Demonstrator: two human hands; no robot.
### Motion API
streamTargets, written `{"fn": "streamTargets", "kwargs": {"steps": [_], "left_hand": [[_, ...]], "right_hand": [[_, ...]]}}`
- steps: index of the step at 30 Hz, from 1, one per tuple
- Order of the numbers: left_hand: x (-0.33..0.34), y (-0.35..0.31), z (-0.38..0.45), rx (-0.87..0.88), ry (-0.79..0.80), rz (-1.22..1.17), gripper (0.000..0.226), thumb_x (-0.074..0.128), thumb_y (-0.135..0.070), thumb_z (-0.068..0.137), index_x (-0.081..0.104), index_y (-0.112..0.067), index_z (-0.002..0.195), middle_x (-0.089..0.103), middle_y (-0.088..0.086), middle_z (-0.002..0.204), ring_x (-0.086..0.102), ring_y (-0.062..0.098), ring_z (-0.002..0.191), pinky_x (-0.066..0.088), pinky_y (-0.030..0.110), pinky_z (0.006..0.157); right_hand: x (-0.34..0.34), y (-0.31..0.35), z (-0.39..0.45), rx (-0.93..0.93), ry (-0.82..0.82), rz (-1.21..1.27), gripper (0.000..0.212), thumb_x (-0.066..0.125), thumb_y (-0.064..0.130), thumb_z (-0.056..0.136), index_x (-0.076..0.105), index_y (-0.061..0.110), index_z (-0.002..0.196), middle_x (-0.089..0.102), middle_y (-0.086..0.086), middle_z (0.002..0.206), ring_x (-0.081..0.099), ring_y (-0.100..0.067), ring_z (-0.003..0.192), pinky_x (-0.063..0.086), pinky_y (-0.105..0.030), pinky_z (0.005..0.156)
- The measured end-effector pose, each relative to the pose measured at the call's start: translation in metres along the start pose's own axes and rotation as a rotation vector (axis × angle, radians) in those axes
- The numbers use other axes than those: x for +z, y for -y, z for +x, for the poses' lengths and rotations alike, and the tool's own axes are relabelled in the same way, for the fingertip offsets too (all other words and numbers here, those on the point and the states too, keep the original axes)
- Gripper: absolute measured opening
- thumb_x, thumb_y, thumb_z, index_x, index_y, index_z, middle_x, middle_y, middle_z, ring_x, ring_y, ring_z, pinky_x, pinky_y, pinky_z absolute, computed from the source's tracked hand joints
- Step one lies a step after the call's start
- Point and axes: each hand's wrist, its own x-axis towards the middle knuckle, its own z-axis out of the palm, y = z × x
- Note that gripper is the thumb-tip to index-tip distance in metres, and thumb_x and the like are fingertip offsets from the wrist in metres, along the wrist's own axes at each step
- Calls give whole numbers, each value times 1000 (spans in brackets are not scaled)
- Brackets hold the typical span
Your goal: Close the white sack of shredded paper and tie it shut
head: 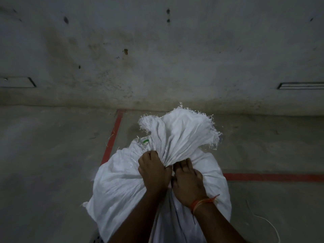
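Note:
A full white woven sack (119,186) stands on the floor in front of me. Its mouth is gathered into a bunched neck, and the frayed top (182,130) flares up behind the neck. My left hand (154,171) is closed around the left side of the neck. My right hand (188,183), with an orange thread at the wrist, grips the neck from the right, fingers pressed into the folds. The two hands touch. A small green mark (145,141) shows on the sack just left of the neck. The shredded paper is hidden inside.
A thin white string (268,223) lies on the concrete floor at the lower right. Red painted lines (114,135) run along the floor left of the sack and off to the right. A stained grey wall (157,58) rises close behind the sack.

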Motion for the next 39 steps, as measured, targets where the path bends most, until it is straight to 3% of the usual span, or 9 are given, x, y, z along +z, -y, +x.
{"fn": "streamTargets", "kwargs": {"steps": [6, 9, 14, 24, 27, 32, 34, 36, 39], "left_hand": [[-40, -7, -19, 114, 59, -162, 111, 59, -71, 61, 27, -14, 151, 37, 7, 149, 34, 28, 139, 31, 49, 112], [-64, -21, -32, 327, 1, -147, 93, 64, -62, 71, 32, -22, 148, 34, 3, 152, 33, 23, 141, 36, 46, 109], [-73, -62, -51, 544, 102, -149, 47, 69, -41, 81, 59, -23, 123, 47, -1, 140, 54, 14, 121, 49, 25, 95], [78, -164, -117, 639, 656, -217, 31, 62, -25, 81, 69, -14, 110, 70, 8, 108, 69, 23, 93, 57, 40, 86], [162, -173, -137, 585, 804, -220, 37, 56, -37, 80, 69, -23, 112, 74, 2, 107, 71, 18, 93, 58, 37, 87], [278, -156, -169, 656, 945, -62, 28, 60, -15, 87, 71, -11, 112, 73, 5, 113, 66, 18, 100, 51, 29, 95], [317, -137, -177, 598, 947, -26, 22, 67, -1, 80, 75, -3, 101, 77, 12, 98, 60, 15, 93, 46, 16, 82], [352, -120, -184, 577, 1021, -61, 23, 71, 3, 67, 77, 1, 89, 77, 13, 82, 56, 17, 90, 48, 19, 71], [382, -104, -186, 654, 1038, 137, 33, 58, -12, 92, 68, -6, 123, 71, 14, 120, 63, 24, 113, 47, 26, 94]], "right_hand": [[-43, 0, -17, 13, -257, 192, 46, 31, 43, 86, 67, 21, 104, 69, 0, 105, 65, -20, 102, 50, -39, 90], [-72, -8, -30, 53, -414, 230, 56, 24, 47, 85, 70, 16, 94, 71, -5, 92, 67, -23, 86, 53, -38, 79], [-104, -43, -60, 55, -483, 230, 35, 47, 22, 83, 70, 9, 106, 72, -12, 104, 67, -28, 95, 54, -35, 85], [-77, -222, -128, 365, -383, 256, 24, 56, 13, 81, 70, 7, 100, 70, -14, 96, 64, -32, 90, 54, -39, 80], [-36, -283, -146, 489, -348, 280, 28, 60, 10, 82, 70, 6, 107, 71, -16, 102, 66, -34, 95, 55, -42, 87], [50, -357, -169, 740, -215, 390, 34, 61, 7, 80, 71, 6, 112, 72, -17, 104, 68, -34, 97, 52, -33, 87], [83, -372, -173, 834, -81, 457, 40, 63, 13, 82, 66, 11, 122, 72, -13, 115, 67, -30, 108, 49, -30, 93], [117, -382, -174, 881, 59, 534, 46, 66, 22, 82, 62, 17, 128, 71, -9, 121, 64, -27, 114, 48, -29, 95], [165, -388, -173, 920, 201, 606, 48, 62, 32, 79, 61, 22, 126, 69, -8, 125, 62, -28, 117, 48, -29, 93]]}}
